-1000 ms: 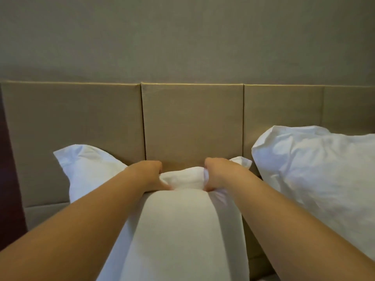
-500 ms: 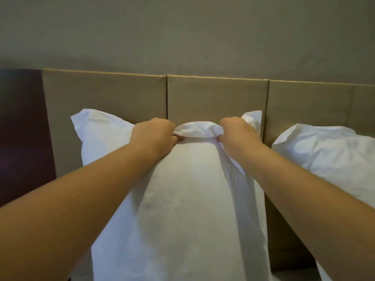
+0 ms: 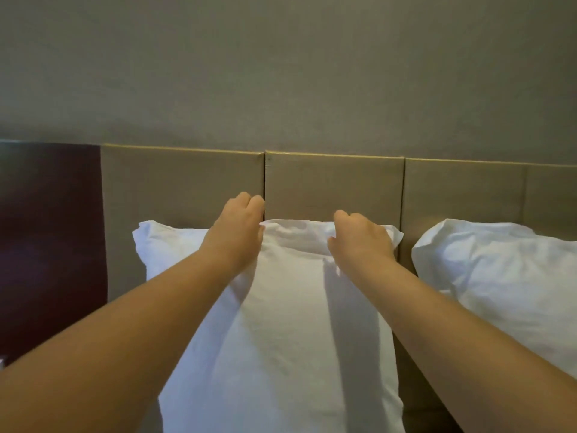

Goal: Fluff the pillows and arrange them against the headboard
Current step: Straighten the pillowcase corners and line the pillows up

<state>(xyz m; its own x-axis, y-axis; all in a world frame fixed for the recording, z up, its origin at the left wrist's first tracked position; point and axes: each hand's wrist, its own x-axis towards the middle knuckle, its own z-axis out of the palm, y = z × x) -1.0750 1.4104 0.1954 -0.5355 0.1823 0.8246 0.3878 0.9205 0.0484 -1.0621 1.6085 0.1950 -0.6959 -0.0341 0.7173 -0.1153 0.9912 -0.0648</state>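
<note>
A white pillow [image 3: 281, 323] stands upright against the tan padded headboard [image 3: 334, 185], its top edge now flat. My left hand [image 3: 237, 229] hovers at the pillow's upper left, fingers loosely curled and lifted above the edge, holding nothing. My right hand [image 3: 359, 239] rests over the upper right part of the top edge, thumb apart from the fingers, not pinching the fabric. A second white pillow [image 3: 499, 276] leans against the headboard to the right, a narrow gap apart from the first.
A dark maroon panel [image 3: 50, 245] borders the headboard on the left. A plain grey-beige wall [image 3: 281, 73] rises above. The mattress below is hidden by my forearms and the pillow.
Both hands let go of the bunched top edge, which has spread flat. The pillow now leans on the headboard, and the view has tilted up and shifted left.
</note>
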